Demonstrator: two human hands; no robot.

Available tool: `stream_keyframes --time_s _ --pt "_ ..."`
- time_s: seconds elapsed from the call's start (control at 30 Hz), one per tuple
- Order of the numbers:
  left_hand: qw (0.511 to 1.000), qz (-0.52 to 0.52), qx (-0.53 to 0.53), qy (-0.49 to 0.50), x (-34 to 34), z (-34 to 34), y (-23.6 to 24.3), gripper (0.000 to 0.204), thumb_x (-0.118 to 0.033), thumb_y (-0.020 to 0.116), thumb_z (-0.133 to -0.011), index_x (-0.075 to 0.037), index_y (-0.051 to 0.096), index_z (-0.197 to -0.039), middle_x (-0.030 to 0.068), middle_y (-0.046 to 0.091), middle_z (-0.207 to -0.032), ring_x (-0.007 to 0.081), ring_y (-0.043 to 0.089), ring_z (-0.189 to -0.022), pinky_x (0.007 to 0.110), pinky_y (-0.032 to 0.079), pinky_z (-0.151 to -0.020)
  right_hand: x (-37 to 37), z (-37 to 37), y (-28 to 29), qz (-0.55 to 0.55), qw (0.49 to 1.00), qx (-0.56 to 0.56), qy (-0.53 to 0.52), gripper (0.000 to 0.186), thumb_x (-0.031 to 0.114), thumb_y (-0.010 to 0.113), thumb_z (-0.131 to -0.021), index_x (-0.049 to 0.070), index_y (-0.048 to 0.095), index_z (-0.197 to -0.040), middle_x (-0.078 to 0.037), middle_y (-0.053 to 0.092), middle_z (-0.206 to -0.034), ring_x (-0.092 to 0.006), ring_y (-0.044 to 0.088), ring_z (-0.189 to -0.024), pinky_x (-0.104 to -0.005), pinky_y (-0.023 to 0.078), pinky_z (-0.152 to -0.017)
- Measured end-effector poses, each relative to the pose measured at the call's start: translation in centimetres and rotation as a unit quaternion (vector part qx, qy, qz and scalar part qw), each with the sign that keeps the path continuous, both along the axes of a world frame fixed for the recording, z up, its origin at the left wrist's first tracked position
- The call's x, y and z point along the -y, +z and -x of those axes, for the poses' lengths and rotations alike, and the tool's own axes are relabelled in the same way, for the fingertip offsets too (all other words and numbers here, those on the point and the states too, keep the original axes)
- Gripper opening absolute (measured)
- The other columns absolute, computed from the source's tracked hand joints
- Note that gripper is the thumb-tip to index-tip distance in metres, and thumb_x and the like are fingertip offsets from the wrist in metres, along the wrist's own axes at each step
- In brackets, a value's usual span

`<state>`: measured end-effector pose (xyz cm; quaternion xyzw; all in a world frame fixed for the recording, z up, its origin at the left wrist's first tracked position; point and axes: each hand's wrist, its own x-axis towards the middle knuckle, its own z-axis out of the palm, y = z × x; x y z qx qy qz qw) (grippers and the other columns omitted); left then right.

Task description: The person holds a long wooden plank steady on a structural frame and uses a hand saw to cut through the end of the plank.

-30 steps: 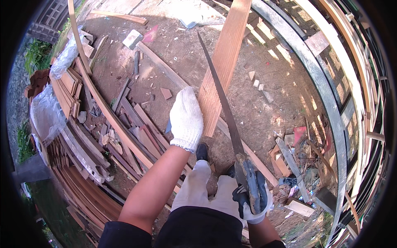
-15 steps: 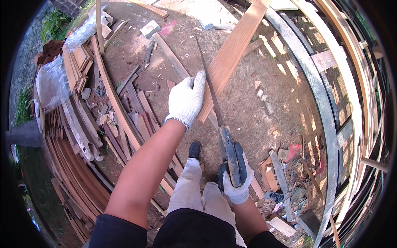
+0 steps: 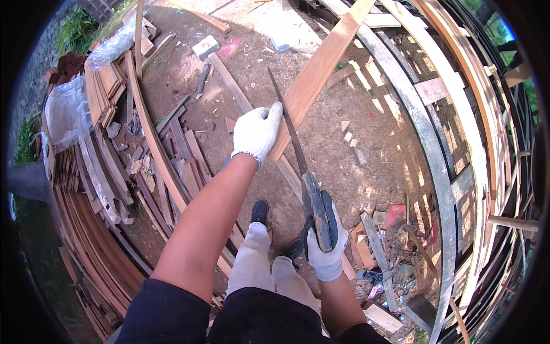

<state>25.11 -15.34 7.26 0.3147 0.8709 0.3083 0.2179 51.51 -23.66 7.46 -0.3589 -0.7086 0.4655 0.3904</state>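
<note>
A long brown wooden plank (image 3: 321, 66) slants from the upper right down toward my body. My left hand (image 3: 252, 135), in a white knit glove, is closed on the plank's left edge near its lower end. Across that edge, close beside my left thumb, lies the thin dark blade of a handsaw (image 3: 294, 137), its tip pointing away from me. Below the plank, my right hand (image 3: 327, 249), in a white glove with dark finger coating, wraps around the saw's worn dark handle. The left fingertips are hidden behind the plank and glove.
A narrow board (image 3: 232, 83) lies on the dirt beneath. Stacked planks (image 3: 103, 235) and plastic sheeting (image 3: 69, 109) fill the left side. On the right stands a rack of long beams (image 3: 427, 132). Scrap wood and litter (image 3: 395, 275) lie near my right arm.
The saw's tip has come lower and nearer to me, while the handle has shifted only slightly. Both hands keep their holds. More of my right shoe shows, and the view has shifted a little.
</note>
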Motion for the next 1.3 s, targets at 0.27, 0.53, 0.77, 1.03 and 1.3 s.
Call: stream_keyframes --time_s 0.27,0.53,0.77,1.03,1.3 --pt "0.999 0.0 -0.04 -0.015 0.3 0.2 -0.1 0.06 -0.054 0.047 -0.1 -0.001 0.076 -0.093 0.0234 0.072 -0.096 0.0417 0.068 -0.095 0.046 0.051 -0.088 -1.6 3.7 0.6 0.05 0.998 -0.03 -0.003 0.066 0.002 0.067 -0.08 -0.01 0.048 -0.143 -0.03 0.066 -0.126 -0.0351 0.07 -0.113 -0.0401 0.055 -0.095" --pt "0.999 0.002 -0.037 -0.024 0.1 0.0 -0.2 0.06 -0.054 0.05 -0.1 0.001 0.075 -0.1 0.024 0.072 -0.097 0.0403 0.069 -0.095 0.043 0.051 -0.088 -1.0 1.6 1.1 0.049 0.999 0.008 0.013 0.068 0.001 0.065 -0.078 -0.011 0.048 -0.143 -0.03 0.065 -0.127 -0.0365 0.069 -0.115 -0.0401 0.054 -0.098" --pt "0.999 -0.005 -0.033 -0.015 0.5 0.2 0.1 0.059 -0.054 0.048 -0.1 -0.002 0.076 -0.096 0.0235 0.072 -0.096 0.0415 0.068 -0.095 0.046 0.051 -0.088 -1.5 2.4 1.7 0.041 0.999 -0.009 0.019 0.065 0.001 0.063 -0.081 -0.011 0.048 -0.143 -0.03 0.063 -0.132 -0.0354 0.065 -0.121 -0.0399 0.051 -0.102" --pt "1.0 -0.015 -0.015 -0.013 0.0 0.2 -0.3 0.059 -0.053 0.048 -0.1 -0.001 0.075 -0.094 0.0236 0.072 -0.095 0.0415 0.068 -0.094 0.046 0.051 -0.088 -0.5 1.8 2.1 0.049 0.999 0.009 0.017 0.063 0.0 0.063 -0.083 -0.011 0.047 -0.143 -0.03 0.064 -0.131 -0.0346 0.068 -0.117 -0.038 0.053 -0.098" --pt "1.0 -0.023 -0.016 0.001 0.4 0.4 -0.4 0.059 -0.054 0.049 -0.1 -0.001 0.075 -0.094 0.0235 0.072 -0.096 0.0417 0.068 -0.095 0.046 0.051 -0.088 1.3 0.3 2.8 0.091 0.996 0.009 0.004 0.064 0.003 0.068 -0.08 -0.011 0.05 -0.14 -0.031 0.061 -0.133 -0.0405 0.064 -0.121 -0.0426 0.05 -0.102"
